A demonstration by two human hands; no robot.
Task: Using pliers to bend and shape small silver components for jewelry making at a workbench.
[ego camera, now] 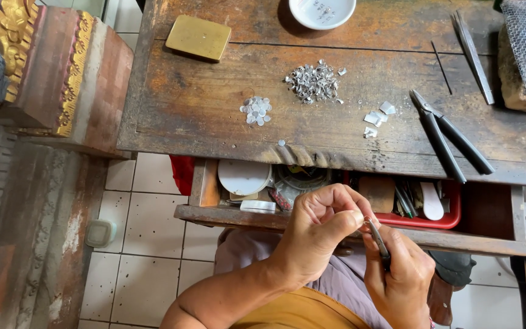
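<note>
Fingers (336, 210) pinching tiny piece, tweezers (377, 239) touching

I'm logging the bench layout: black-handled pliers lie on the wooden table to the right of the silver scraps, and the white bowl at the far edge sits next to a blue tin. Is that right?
Not quite. In the head view the tin near the white bowl is brass-coloured, not blue. The rest holds: the black-handled pliers lie on the wooden table, right of the silver scraps.
</note>
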